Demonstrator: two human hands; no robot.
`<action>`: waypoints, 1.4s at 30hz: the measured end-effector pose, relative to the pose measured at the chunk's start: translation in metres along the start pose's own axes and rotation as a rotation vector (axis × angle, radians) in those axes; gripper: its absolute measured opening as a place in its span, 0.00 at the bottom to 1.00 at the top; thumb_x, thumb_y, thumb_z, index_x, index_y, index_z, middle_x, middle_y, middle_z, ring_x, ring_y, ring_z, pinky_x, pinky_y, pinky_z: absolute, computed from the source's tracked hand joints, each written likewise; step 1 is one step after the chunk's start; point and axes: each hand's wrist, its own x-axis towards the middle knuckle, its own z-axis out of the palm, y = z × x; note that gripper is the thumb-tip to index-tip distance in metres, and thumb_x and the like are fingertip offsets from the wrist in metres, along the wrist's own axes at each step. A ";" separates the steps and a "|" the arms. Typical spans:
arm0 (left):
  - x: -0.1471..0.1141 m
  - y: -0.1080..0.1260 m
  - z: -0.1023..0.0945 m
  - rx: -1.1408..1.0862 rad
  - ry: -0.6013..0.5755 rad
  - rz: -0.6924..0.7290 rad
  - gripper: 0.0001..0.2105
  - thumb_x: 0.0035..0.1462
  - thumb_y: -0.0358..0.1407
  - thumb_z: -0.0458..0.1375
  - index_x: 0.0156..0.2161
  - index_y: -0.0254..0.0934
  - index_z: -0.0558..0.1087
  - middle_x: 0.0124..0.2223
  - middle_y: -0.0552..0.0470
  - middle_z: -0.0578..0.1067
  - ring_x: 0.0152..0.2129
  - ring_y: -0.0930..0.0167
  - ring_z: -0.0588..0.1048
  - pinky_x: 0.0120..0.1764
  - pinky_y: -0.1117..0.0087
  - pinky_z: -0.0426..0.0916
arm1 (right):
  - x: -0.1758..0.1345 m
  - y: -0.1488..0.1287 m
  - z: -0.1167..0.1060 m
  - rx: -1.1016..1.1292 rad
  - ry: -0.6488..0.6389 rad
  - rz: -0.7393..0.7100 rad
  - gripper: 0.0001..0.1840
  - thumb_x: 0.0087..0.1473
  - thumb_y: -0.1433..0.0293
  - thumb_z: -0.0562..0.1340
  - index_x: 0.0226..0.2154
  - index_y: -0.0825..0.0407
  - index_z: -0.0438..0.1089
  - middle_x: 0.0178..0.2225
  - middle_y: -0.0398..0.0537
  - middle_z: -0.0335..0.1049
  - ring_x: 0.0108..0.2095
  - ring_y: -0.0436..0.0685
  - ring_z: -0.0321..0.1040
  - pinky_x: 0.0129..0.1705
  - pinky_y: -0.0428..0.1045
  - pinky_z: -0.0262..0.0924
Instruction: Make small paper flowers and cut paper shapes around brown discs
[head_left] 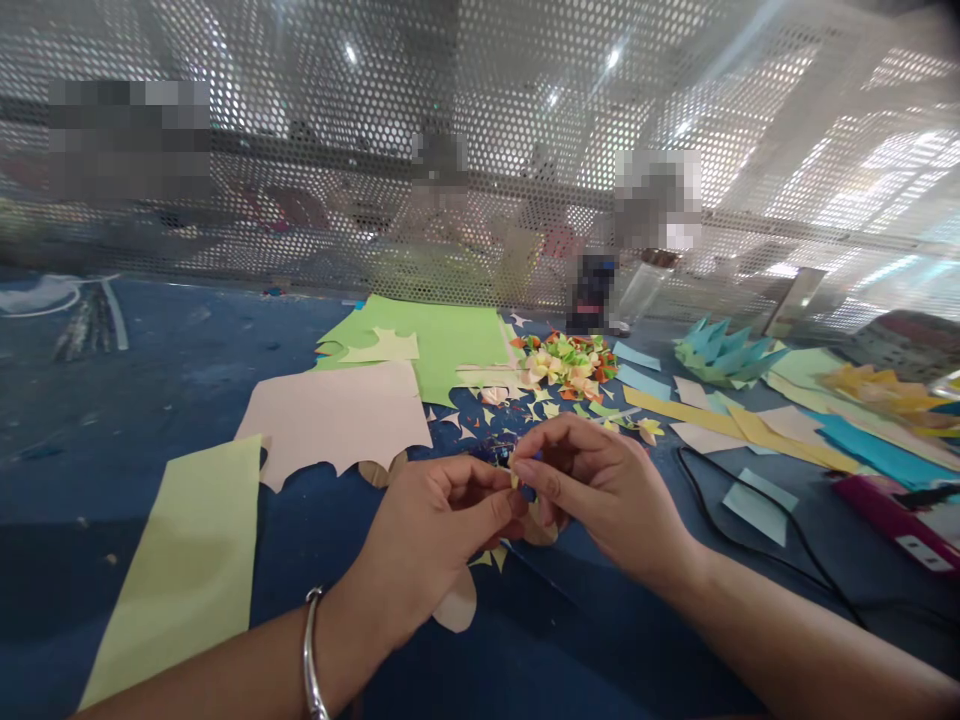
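Note:
My left hand (457,515) and my right hand (577,470) meet over the blue table, the fingers of both closed in a pinch. Between the fingertips shows a small pale yellow piece, seemingly paper, with a small dark blue object (529,492) close against the right fingers. Which hand holds which is mostly hidden by the fingers. Under and beside the hands lie a rounded pale paper piece (456,602) and a spiky yellow paper scrap (491,558). Just beyond them is a pile of small folded paper flowers (574,362) in orange, yellow and green.
Cut pink paper (337,415), a green sheet (450,340) and a yellow-green sheet (187,560) lie on the left. At right are yellow strips (735,425), a teal paper flower (727,352), a black cable (757,555) and a magenta object (892,520). A perforated metal screen (300,220) stands behind.

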 end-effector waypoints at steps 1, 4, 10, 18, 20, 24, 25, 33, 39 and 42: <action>0.000 0.000 0.000 -0.004 0.001 -0.009 0.07 0.53 0.36 0.69 0.35 0.35 0.80 0.34 0.49 0.83 0.31 0.71 0.80 0.38 0.73 0.73 | 0.000 0.000 -0.001 0.005 -0.005 0.007 0.10 0.58 0.61 0.69 0.36 0.50 0.73 0.20 0.37 0.70 0.19 0.47 0.68 0.21 0.41 0.63; -0.001 0.000 0.000 -0.025 0.004 -0.026 0.08 0.53 0.37 0.69 0.35 0.35 0.80 0.35 0.49 0.83 0.32 0.71 0.81 0.40 0.71 0.74 | 0.001 0.001 -0.002 0.033 -0.013 0.014 0.11 0.57 0.61 0.70 0.37 0.50 0.75 0.23 0.39 0.73 0.19 0.47 0.69 0.20 0.41 0.64; -0.002 0.000 -0.001 -0.007 -0.006 -0.058 0.09 0.54 0.39 0.69 0.35 0.34 0.79 0.33 0.50 0.82 0.30 0.71 0.80 0.38 0.72 0.73 | 0.000 0.002 -0.002 0.116 -0.027 0.017 0.13 0.56 0.59 0.72 0.36 0.51 0.75 0.40 0.47 0.80 0.19 0.44 0.69 0.20 0.41 0.66; -0.002 -0.001 -0.003 0.024 -0.042 -0.063 0.09 0.55 0.38 0.68 0.35 0.34 0.78 0.34 0.50 0.82 0.29 0.73 0.79 0.38 0.72 0.73 | 0.000 0.003 -0.002 0.109 -0.056 0.053 0.12 0.56 0.60 0.72 0.36 0.51 0.75 0.27 0.42 0.76 0.19 0.46 0.69 0.21 0.42 0.66; -0.002 0.000 -0.002 0.036 -0.030 -0.064 0.09 0.55 0.38 0.67 0.34 0.34 0.78 0.33 0.50 0.82 0.28 0.73 0.79 0.37 0.73 0.72 | 0.000 0.003 -0.002 0.111 -0.068 0.051 0.11 0.57 0.61 0.71 0.36 0.51 0.75 0.23 0.40 0.73 0.19 0.46 0.68 0.21 0.41 0.65; -0.002 0.000 -0.003 0.064 -0.054 -0.049 0.09 0.56 0.39 0.66 0.35 0.34 0.78 0.35 0.48 0.83 0.29 0.72 0.79 0.37 0.71 0.72 | 0.000 0.002 -0.002 0.105 -0.084 0.046 0.12 0.56 0.62 0.71 0.37 0.51 0.74 0.21 0.37 0.70 0.19 0.46 0.68 0.20 0.41 0.64; -0.002 0.000 -0.003 0.075 -0.063 -0.045 0.09 0.57 0.39 0.65 0.36 0.35 0.79 0.36 0.48 0.83 0.29 0.72 0.79 0.37 0.71 0.72 | 0.000 0.002 -0.002 0.108 -0.085 0.048 0.12 0.56 0.62 0.71 0.37 0.51 0.74 0.22 0.37 0.70 0.19 0.45 0.68 0.20 0.41 0.64; -0.002 0.002 0.000 0.022 -0.034 -0.047 0.06 0.54 0.36 0.67 0.32 0.35 0.78 0.32 0.51 0.81 0.27 0.73 0.78 0.36 0.73 0.72 | 0.002 0.000 -0.001 0.136 -0.068 0.080 0.15 0.54 0.61 0.72 0.39 0.50 0.71 0.32 0.41 0.74 0.19 0.44 0.68 0.19 0.41 0.64; -0.004 0.004 0.001 0.011 -0.047 -0.043 0.05 0.54 0.34 0.66 0.31 0.34 0.77 0.31 0.52 0.80 0.26 0.75 0.77 0.34 0.74 0.72 | 0.001 0.003 -0.003 0.166 -0.114 0.091 0.15 0.56 0.61 0.72 0.41 0.50 0.72 0.23 0.37 0.71 0.19 0.45 0.68 0.20 0.40 0.63; -0.005 0.003 0.000 0.010 -0.054 -0.039 0.04 0.54 0.32 0.65 0.29 0.34 0.77 0.31 0.53 0.80 0.25 0.75 0.76 0.34 0.74 0.72 | 0.000 0.005 -0.004 0.164 -0.112 0.086 0.16 0.55 0.60 0.72 0.41 0.51 0.73 0.21 0.36 0.70 0.19 0.46 0.68 0.20 0.41 0.64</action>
